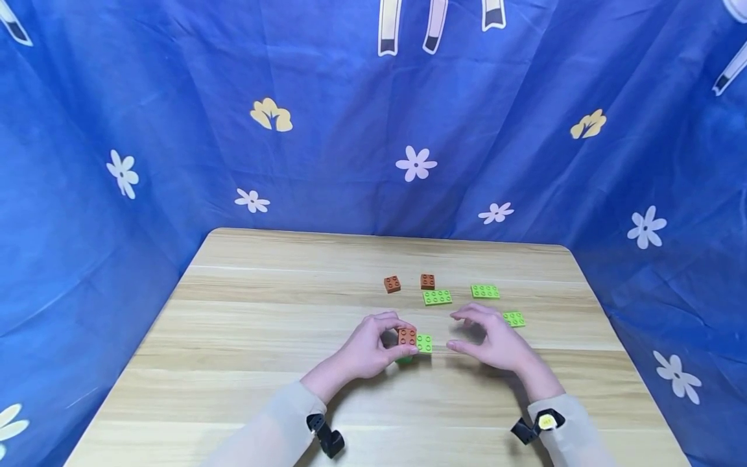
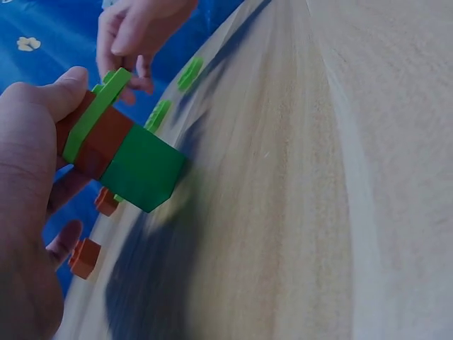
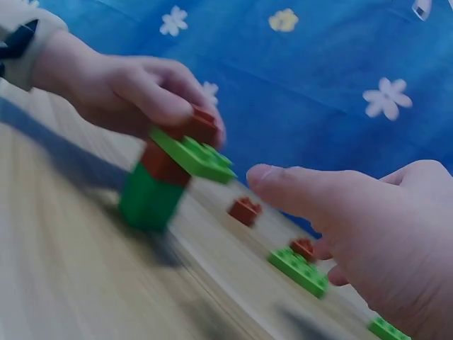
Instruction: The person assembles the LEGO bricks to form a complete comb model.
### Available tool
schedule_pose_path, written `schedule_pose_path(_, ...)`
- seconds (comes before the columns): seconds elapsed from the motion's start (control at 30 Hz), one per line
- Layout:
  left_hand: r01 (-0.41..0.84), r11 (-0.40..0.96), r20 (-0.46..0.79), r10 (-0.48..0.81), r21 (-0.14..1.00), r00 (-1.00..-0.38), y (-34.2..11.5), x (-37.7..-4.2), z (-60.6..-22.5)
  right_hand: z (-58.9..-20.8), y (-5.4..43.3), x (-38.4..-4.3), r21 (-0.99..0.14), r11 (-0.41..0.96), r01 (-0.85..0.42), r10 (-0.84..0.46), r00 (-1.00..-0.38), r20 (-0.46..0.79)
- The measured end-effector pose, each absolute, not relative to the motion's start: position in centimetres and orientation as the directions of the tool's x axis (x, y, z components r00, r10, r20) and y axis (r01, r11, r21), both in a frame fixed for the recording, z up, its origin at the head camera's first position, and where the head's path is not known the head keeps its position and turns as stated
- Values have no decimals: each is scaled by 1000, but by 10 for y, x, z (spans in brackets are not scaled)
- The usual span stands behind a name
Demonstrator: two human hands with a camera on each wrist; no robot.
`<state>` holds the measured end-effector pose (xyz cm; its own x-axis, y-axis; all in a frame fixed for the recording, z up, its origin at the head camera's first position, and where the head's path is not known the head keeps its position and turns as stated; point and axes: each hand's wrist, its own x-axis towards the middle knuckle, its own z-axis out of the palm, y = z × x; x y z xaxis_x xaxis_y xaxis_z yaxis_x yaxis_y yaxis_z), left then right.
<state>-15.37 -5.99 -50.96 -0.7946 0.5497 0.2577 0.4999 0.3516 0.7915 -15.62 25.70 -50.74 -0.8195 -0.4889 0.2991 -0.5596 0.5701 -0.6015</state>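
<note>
My left hand (image 1: 370,345) pinches the brown brick (image 1: 407,336) at the top of a small stack. Below that brick a light green plate (image 3: 192,156) juts out to the right, over a second brown brick (image 2: 103,139). A dark green block (image 3: 148,200) forms the base of the stack, close over the table. To the right of the stack my right hand (image 1: 490,338) hovers with thumb and fingers apart, holding nothing. The fingers of the right hand also show near the plate in the left wrist view.
Beyond the hands lie two loose brown bricks (image 1: 392,284) and several light green plates (image 1: 438,298), one of them partly hidden by the right hand. The wooden table (image 1: 233,311) meets a blue patterned curtain (image 1: 327,149) at the back and sides.
</note>
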Motion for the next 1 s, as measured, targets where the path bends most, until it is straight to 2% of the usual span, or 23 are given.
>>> schedule_pose_path(0.23,497,348,258,548,795,-796,-59,-153,-513,-514,291,-161,-544,696,-468,-375,-884,280)
schedule_pose_path(0.67,488,367,234,555,792,-798,-58,-151,-511,-531,334,-166,-471,779,-414,-290,-904,316)
schedule_pose_path(1.0,478,362,235,544,800,-805,-58,-150,-512,-541,353,-165,-463,819,-339,-242,-936,257)
